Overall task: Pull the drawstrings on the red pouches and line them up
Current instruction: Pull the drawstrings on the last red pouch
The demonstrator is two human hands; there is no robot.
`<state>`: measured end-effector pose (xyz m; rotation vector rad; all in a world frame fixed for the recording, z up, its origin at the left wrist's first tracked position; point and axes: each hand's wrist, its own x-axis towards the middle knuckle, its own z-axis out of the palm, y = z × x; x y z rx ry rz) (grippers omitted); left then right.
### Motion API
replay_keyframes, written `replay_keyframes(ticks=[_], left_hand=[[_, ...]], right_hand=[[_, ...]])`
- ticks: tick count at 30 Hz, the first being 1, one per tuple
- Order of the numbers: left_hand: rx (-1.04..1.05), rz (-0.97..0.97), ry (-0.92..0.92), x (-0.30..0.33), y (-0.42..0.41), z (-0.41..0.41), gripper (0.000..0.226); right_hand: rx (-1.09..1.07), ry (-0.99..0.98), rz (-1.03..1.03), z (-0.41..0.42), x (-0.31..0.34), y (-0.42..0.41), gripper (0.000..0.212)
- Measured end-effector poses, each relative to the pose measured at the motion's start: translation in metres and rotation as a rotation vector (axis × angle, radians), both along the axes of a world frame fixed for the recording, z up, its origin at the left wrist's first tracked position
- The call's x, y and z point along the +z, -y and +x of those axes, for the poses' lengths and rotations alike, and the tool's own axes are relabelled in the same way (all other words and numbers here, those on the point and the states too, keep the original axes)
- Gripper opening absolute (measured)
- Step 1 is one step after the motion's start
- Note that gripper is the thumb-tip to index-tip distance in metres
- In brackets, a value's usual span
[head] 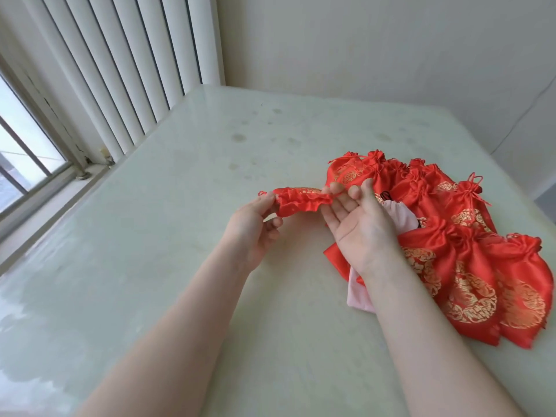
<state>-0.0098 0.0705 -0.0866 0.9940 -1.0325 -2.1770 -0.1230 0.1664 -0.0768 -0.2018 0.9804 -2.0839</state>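
Observation:
A red satin pouch (296, 201) with gold print is held up over the pale table (168, 224), its mouth gathered into ruffles between my hands. My left hand (255, 227) pinches its left end, where a red drawstring knot sticks out. My right hand (358, 219), palm toward me, pinches the right end with thumb and forefinger. Behind and right of my right hand lies a pile of several red pouches (469, 266) with gold round emblems, their necks cinched with red cords.
Pink cloth pouches (362, 296) lie under the red pile by my right wrist. White vertical blinds (120, 70) and a window (21, 152) run along the table's left side. A white wall stands behind the table's far edge.

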Motion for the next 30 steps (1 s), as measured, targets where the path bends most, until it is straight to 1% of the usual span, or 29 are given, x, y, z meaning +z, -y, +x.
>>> replay_keyframes(ticks=[3, 5, 6, 7, 9, 11, 13, 15, 17, 20, 23, 25, 26, 27, 30], left_hand=[[0.01, -0.011, 0.004, 0.0, 0.004, 0.004, 0.028], [0.026, -0.018, 0.015, 0.001, 0.008, 0.005, 0.031], [0.037, -0.019, 0.022, 0.001, 0.009, 0.005, 0.032], [0.051, -0.019, 0.021, 0.001, 0.008, 0.005, 0.032], [0.074, -0.031, -0.007, 0.002, 0.006, 0.005, 0.032], [0.039, -0.063, -0.02, 0.005, 0.004, 0.006, 0.031], [-0.062, -0.119, 0.025, 0.006, 0.001, 0.007, 0.031], [-0.195, -0.184, 0.095, 0.005, -0.003, 0.005, 0.03], [-0.295, -0.27, 0.174, 0.002, -0.008, 0.003, 0.03], [-0.316, -0.417, 0.275, 0.001, -0.012, 0.0, 0.033], [-0.304, -0.603, 0.372, -0.002, -0.014, -0.002, 0.037], [-0.309, -0.723, 0.427, -0.004, -0.016, -0.004, 0.033], [-0.316, -0.778, 0.445, -0.005, -0.017, -0.004, 0.03], [-0.333, -0.833, 0.461, -0.005, -0.019, -0.004, 0.026], [-0.445, -0.937, 0.457, -0.004, -0.02, -0.003, 0.018]], right_hand=[[0.018, 0.082, 0.106, -0.007, -0.001, -0.001, 0.04], [0.026, 0.119, 0.242, -0.013, -0.001, -0.003, 0.041], [0.023, 0.097, 0.315, -0.013, -0.001, -0.003, 0.042], [0.017, 0.042, 0.373, -0.01, -0.001, -0.002, 0.043], [-0.001, -0.129, 0.443, -0.002, 0.001, 0.001, 0.043], [0.007, -0.293, 0.48, 0.006, 0.001, 0.001, 0.041], [0.069, -0.419, 0.523, 0.01, -0.003, -0.002, 0.037], [0.155, -0.485, 0.554, 0.01, -0.005, -0.004, 0.031], [0.197, -0.528, 0.564, 0.01, -0.006, -0.004, 0.028], [0.212, -0.629, 0.566, 0.012, -0.006, -0.005, 0.021], [0.109, -0.783, 0.528, 0.01, -0.009, -0.004, 0.028], [0.031, -0.853, 0.455, 0.01, -0.009, -0.005, 0.025], [0.024, -0.875, 0.406, 0.011, -0.009, -0.005, 0.022], [0.041, -0.892, 0.346, 0.012, -0.008, -0.007, 0.021], [0.17, -0.92, 0.209, 0.015, -0.006, -0.008, 0.035]])
